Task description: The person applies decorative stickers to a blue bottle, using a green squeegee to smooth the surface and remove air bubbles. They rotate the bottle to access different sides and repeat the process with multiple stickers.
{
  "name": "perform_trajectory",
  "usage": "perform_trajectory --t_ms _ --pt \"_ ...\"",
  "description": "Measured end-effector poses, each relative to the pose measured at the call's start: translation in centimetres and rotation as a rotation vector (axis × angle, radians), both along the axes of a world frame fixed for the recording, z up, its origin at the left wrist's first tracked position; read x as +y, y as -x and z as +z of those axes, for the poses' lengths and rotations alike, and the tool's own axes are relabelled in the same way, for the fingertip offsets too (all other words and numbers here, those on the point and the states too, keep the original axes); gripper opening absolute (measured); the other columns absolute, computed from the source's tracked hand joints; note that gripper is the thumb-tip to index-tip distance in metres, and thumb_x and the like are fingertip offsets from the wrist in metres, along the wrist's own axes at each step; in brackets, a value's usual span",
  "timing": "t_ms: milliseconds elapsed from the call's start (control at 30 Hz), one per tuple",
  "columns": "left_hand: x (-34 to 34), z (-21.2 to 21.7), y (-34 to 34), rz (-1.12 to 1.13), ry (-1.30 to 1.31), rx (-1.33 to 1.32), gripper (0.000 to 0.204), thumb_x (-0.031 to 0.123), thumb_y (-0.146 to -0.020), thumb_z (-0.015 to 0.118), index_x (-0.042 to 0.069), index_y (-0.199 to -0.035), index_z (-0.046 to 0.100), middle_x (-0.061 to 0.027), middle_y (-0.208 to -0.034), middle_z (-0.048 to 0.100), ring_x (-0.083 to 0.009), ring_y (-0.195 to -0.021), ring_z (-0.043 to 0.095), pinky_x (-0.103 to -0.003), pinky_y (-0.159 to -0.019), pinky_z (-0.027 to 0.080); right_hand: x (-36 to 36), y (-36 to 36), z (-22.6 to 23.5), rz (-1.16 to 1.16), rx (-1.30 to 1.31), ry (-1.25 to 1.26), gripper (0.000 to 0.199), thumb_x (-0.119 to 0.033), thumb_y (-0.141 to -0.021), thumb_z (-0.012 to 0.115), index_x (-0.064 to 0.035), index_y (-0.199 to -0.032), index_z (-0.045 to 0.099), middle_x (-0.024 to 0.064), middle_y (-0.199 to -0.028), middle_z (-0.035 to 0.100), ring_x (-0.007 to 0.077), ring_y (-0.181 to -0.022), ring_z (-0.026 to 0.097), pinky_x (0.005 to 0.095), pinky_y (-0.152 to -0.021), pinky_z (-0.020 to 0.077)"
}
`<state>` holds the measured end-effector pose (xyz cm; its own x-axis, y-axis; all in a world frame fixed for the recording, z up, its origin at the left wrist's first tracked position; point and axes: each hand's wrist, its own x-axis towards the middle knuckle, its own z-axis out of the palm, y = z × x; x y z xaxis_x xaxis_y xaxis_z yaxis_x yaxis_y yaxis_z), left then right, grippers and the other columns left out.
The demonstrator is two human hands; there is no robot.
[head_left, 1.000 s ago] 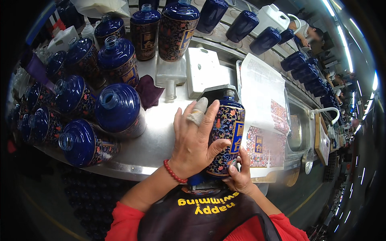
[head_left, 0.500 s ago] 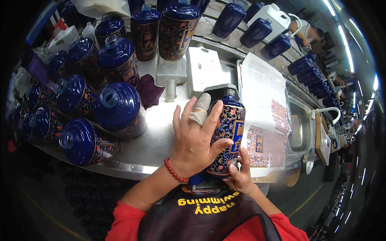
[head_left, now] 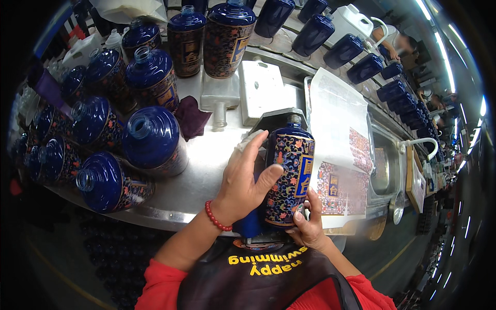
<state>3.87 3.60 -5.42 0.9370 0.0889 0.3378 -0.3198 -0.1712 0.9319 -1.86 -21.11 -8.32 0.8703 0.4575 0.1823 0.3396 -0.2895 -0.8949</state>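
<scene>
A dark blue ceramic bottle [head_left: 290,170] with a flowered decal and a yellow label patch lies in front of me on a metal worktable [head_left: 206,170]. My left hand [head_left: 247,178], with a taped fingertip and a red bead bracelet, wraps over the bottle's left side. My right hand [head_left: 309,222] presses its fingers against the bottle's lower right edge. The bottle's neck points away from me toward a grey stand [head_left: 279,118].
Several blue bottles [head_left: 150,139] crowd the table's left side and back. A white bottle mould [head_left: 261,90] and a dark cloth [head_left: 190,116] lie behind. Printed decal sheets [head_left: 338,150] rest to the right, beside a sink with a tap [head_left: 418,142]. More bottles line the far right.
My left hand has shifted slightly left on the bottle, uncovering more of its decal. The bottle stays in place.
</scene>
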Motion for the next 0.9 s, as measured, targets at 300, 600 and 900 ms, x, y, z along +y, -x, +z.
perform_trajectory --t_ms 300,600,900 --pt "1.1 -0.7 6.3 -0.205 -0.564 -0.050 0.121 0.063 -0.075 0.079 0.002 -0.160 0.017 -0.0301 -0.155 0.032 -0.0479 -0.146 0.027 -0.067 -0.118 0.008 -1.5 -2.1 2.1 0.199 -0.482 0.258 0.090 -0.024 -0.086 0.081 -0.0251 -0.160 0.029 0.0325 -0.161 0.019 0.0411 -0.131 0.049 0.0461 -0.095 0.0492" --pt "0.6 -0.3 6.2 0.079 -0.793 -0.153 0.105 0.053 -0.071 0.085 0.000 -0.151 0.041 -0.0273 -0.141 0.052 -0.0460 -0.140 0.041 -0.072 -0.115 0.006 -4.4 -5.8 7.2 -0.161 -0.370 0.103 0.034 -0.003 -0.095 0.066 -0.0009 -0.123 0.047 0.0138 -0.106 0.065 0.0195 -0.094 0.068 0.0336 -0.081 0.0565" --pt "0.0 2.3 6.1 0.089 -0.935 -0.174 0.094 0.056 -0.070 0.083 -0.003 -0.138 0.056 -0.0242 -0.125 0.064 -0.0455 -0.137 0.045 -0.075 -0.114 0.006 -1.8 -13.7 12.5 -0.062 -0.144 0.055 0.032 -0.016 -0.091 0.075 -0.0019 -0.119 0.067 0.0077 -0.100 0.070 0.0144 -0.090 0.067 0.0269 -0.080 0.0519"
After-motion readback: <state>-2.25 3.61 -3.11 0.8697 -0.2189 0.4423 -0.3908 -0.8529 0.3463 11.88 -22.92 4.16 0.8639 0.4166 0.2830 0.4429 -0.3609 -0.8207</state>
